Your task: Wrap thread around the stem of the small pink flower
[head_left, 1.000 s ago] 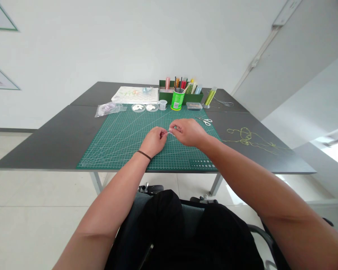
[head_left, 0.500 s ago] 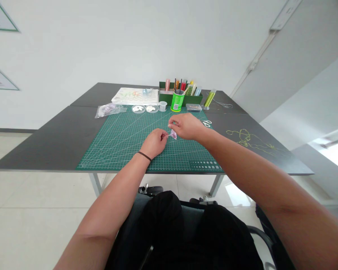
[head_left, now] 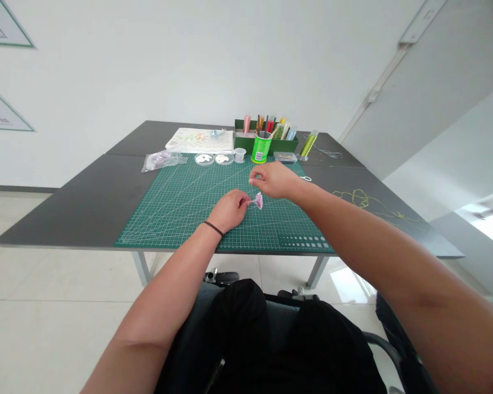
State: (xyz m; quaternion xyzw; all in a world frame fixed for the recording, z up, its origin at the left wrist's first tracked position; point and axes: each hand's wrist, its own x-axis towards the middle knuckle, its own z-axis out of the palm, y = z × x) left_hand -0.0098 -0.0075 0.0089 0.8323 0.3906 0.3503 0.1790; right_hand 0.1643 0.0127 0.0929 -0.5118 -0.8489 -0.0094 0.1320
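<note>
We are facing a dark grey table (head_left: 86, 197), a white wall (head_left: 189, 54) rising behind it. Framed posters (head_left: 4, 109) are hanging to its left; pale floor tiles (head_left: 45, 306) are gleaming beneath it.

Both my forearms reach forward; my left hand (head_left: 229, 209) sits low, fingertips pinched, my right hand (head_left: 273, 179) just beyond, pinched too.

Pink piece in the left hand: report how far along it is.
Done: a small pink piece has taken shape, pinched in the left hand above the green cutting mat. In hand: the right hand is raised beside it, fingers pinched, perhaps on a thread too fine to see. Left: probably more, as the dishes at the mat's far edge hold pale bits and the scissors lie untouched.
</note>
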